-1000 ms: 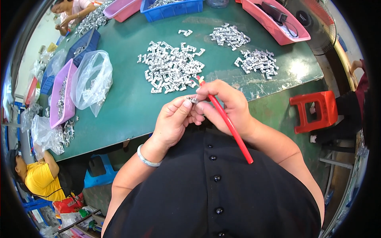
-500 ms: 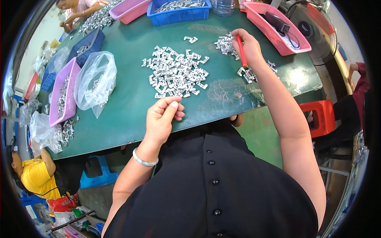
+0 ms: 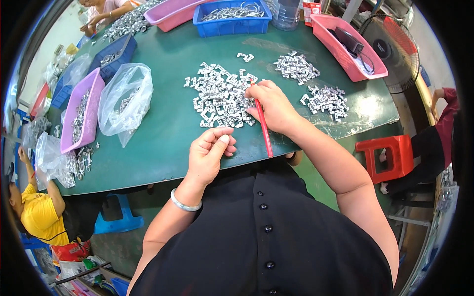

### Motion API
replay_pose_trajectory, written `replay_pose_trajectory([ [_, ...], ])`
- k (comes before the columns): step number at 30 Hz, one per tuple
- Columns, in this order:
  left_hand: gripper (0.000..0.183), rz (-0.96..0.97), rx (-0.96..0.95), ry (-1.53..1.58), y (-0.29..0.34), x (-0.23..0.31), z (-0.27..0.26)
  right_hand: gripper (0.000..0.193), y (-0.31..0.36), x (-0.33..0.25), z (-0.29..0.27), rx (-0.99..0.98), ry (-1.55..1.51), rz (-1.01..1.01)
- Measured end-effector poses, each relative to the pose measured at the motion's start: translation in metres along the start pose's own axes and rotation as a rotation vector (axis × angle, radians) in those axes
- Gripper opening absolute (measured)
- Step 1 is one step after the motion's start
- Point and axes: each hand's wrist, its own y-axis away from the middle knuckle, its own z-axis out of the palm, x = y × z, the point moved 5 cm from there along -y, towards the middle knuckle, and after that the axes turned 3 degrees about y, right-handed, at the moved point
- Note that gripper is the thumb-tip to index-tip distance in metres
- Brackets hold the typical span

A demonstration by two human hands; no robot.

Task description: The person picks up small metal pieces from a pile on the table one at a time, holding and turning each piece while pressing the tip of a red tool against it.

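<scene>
A large pile of small silvery metal parts (image 3: 222, 96) lies on the green table before me. My right hand (image 3: 270, 106) is at the pile's right edge, closed around a slim red pen (image 3: 263, 129); its tip reaches the parts. At the pile's near edge rests my left hand (image 3: 211, 150), thumb against curled fingers; whether anything small is inside is hidden. To the right lie two smaller heaps of like parts, a farther heap (image 3: 297, 67) and a nearer heap (image 3: 327, 102). A few loose parts (image 3: 245, 57) sit beyond the big pile.
A clear plastic bag (image 3: 126, 101) and a lilac tray (image 3: 81, 111) of parts stand at left. Along the far side are a blue tray (image 3: 232, 27) of metal pieces and a pink tray (image 3: 326, 32). A fan (image 3: 387, 49) and red stool (image 3: 390, 158) are at right. Other people sit nearby.
My right hand, with the red pen, has moved from the far right heap back to the right edge of the big pile. My left hand stays near the pile's front.
</scene>
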Motion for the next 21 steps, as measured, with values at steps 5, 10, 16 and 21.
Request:
replay_pose_trajectory([
  [5, 0.019, -0.003, -0.004, 0.017, 0.001, 0.000, -0.001, 0.029, 0.002, -0.008, -0.008, 0.024, -0.136, 0.037],
  [10, 0.022, -0.090, 0.022, 0.144, -0.004, 0.001, -0.002, 0.032, 0.006, -0.046, -0.021, -0.006, -0.317, -0.153],
  [16, 0.020, -0.200, -0.115, 0.236, 0.003, 0.008, 0.010, 0.033, 0.020, -0.080, -0.026, -0.071, -0.346, -0.360],
  [21, 0.015, -0.125, 0.075, 0.374, 0.011, 0.015, 0.013, 0.029, 0.034, -0.064, -0.023, 0.069, -0.541, -0.058],
])
